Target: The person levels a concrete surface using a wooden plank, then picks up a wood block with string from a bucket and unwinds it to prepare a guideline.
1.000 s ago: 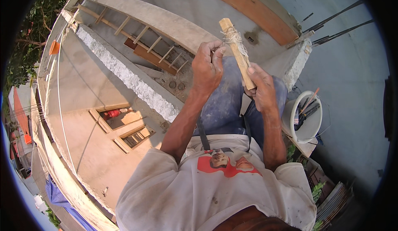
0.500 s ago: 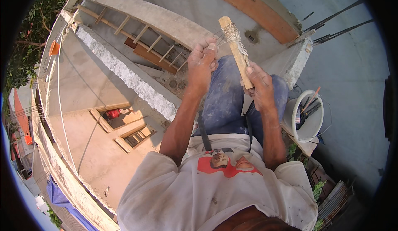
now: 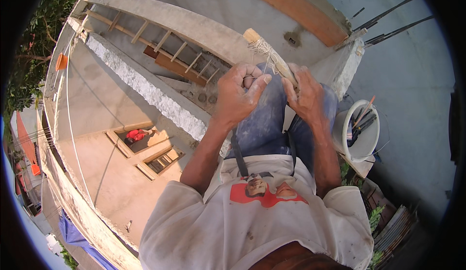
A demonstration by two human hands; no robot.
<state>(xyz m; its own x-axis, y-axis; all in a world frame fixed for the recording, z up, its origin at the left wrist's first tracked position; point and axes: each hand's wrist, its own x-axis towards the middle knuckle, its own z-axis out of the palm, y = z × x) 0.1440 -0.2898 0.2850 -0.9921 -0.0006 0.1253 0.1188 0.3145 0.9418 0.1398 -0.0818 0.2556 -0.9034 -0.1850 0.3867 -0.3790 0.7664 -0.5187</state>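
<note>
My right hand [image 3: 307,89] is closed round the lower end of a short wooden stick [image 3: 280,65], held tilted above my knees. Pale string [image 3: 262,49] is wound in a messy bundle round the stick's upper part. Just left of it, my left hand [image 3: 244,91] is closed, thumb against the curled fingers, pinching a loose length of the string. The stick's lower end is partly hidden by my right fingers.
A white bucket [image 3: 358,129] with tools stands at my right on a board. Steel bars [image 3: 395,34] jut out at the upper right. Left lie a rough concrete beam [image 3: 145,88], a wooden ladder [image 3: 160,42] and a floor opening [image 3: 138,136] with a person in red below.
The stick has tilted further left and come lower. My left hand has moved nearer the right hand, and the right hand's grip has turned over the stick.
</note>
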